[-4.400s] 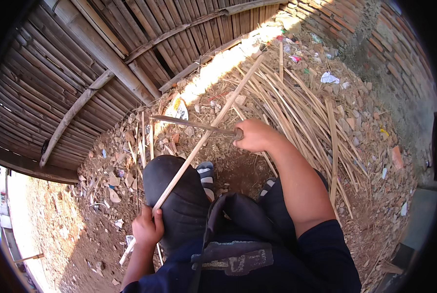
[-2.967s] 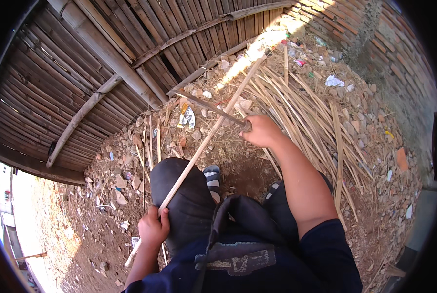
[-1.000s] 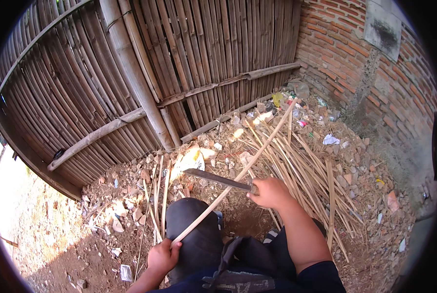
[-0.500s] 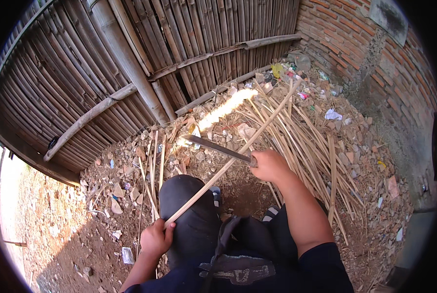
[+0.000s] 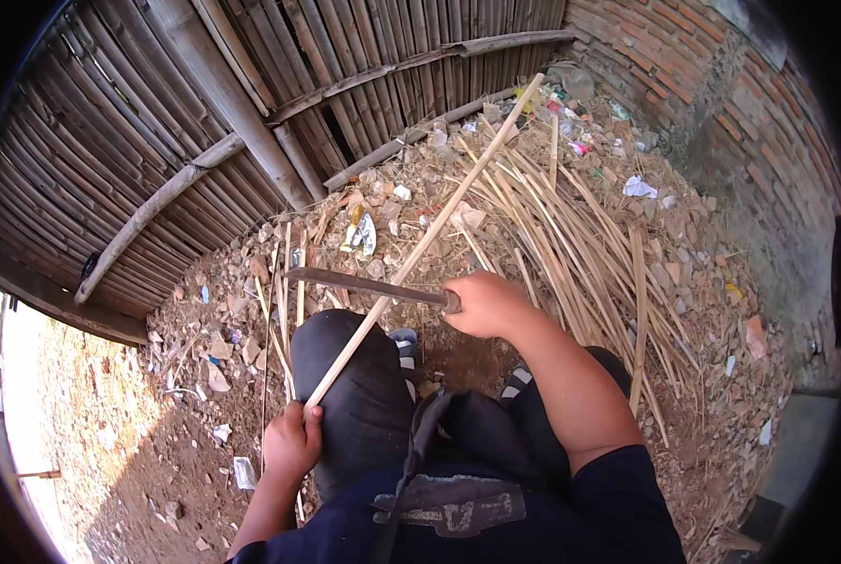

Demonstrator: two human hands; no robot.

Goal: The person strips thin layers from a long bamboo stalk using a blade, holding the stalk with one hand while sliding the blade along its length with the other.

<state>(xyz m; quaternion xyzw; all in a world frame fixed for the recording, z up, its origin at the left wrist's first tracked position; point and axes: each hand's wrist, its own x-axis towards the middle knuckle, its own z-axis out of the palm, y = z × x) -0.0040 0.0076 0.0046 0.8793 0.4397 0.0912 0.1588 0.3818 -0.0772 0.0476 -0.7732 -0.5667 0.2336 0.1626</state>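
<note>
My left hand (image 5: 292,440) is closed round the lower end of a long pale bamboo strip (image 5: 427,237), beside my left knee. The strip slants up across the knee toward the far right, its other end raised. In my right hand (image 5: 484,304) is the handle of a machete (image 5: 364,286), its dark blade pointing left. Blade and strip cross just above the knee; whether the edge bites into the strip I cannot tell.
A heap of bamboo strips (image 5: 571,254) lies to the right, with a few more strips (image 5: 284,301) left of my knee. Rubble and litter cover the ground. A bamboo wall (image 5: 364,66) stands ahead, a brick wall (image 5: 665,47) at the right.
The machete has come down the strip toward my left knee, and my right hand has moved left. The strip's far end has swung up and left. The bright light patch on the ground has gone.
</note>
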